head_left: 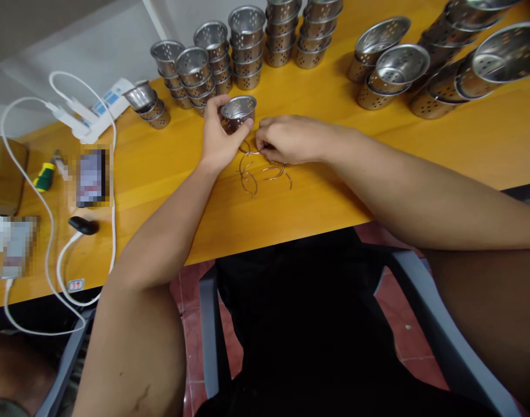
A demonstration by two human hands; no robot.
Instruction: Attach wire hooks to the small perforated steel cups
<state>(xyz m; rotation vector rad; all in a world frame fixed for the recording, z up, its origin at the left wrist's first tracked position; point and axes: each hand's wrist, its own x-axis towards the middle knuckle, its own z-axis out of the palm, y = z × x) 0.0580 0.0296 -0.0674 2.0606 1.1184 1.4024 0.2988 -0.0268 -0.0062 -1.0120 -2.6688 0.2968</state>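
Observation:
My left hand (219, 136) is wrapped around a small perforated metal cup (238, 114), thumb on the near right side and fingers on the far left. The cup is upright with its open top facing up. Just right of it, my right hand (286, 139) is closed in a pinch low over the table. Its fingertips meet the end of a thin curved wire (253, 153); the rest of that grip is hidden by the fingers. Several more bent wire pieces (248, 179) lie loose on the yellow tabletop just below the hands.
Stacks of perforated cups (247, 52) line the back, with larger stacks (393, 69) at right. On the left are a white power strip (103, 110) with cables, a blurred phone (91, 176), a green-yellow screwdriver handle (44, 176) and a black object (83, 225).

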